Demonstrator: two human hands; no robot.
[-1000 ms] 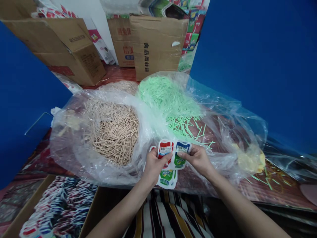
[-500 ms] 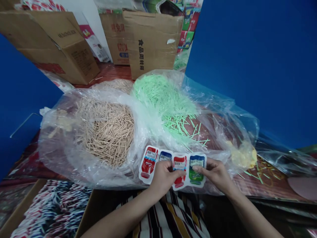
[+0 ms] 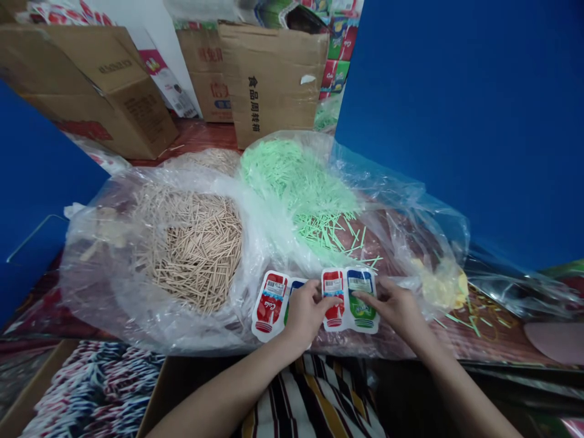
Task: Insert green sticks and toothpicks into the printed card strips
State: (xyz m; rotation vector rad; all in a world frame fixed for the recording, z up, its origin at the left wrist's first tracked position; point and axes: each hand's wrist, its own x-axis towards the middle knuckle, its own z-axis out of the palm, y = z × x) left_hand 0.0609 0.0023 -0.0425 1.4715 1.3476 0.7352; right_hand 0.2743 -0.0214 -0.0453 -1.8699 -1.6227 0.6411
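While my left grip [image 3: 305,311] and right grip [image 3: 396,306] pinched a card [image 3: 348,311] by opposite sides, presumably to steady it, it was nearer me than the green sticks [image 3: 296,176]; left's hold on the second card [image 3: 271,304] unclear.

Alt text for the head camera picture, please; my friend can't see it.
A person's left hand and right hand hold a red packet and green packet side by side, with another red packet nearby. Beyond lie tan sticks and green sticks in clear plastic.
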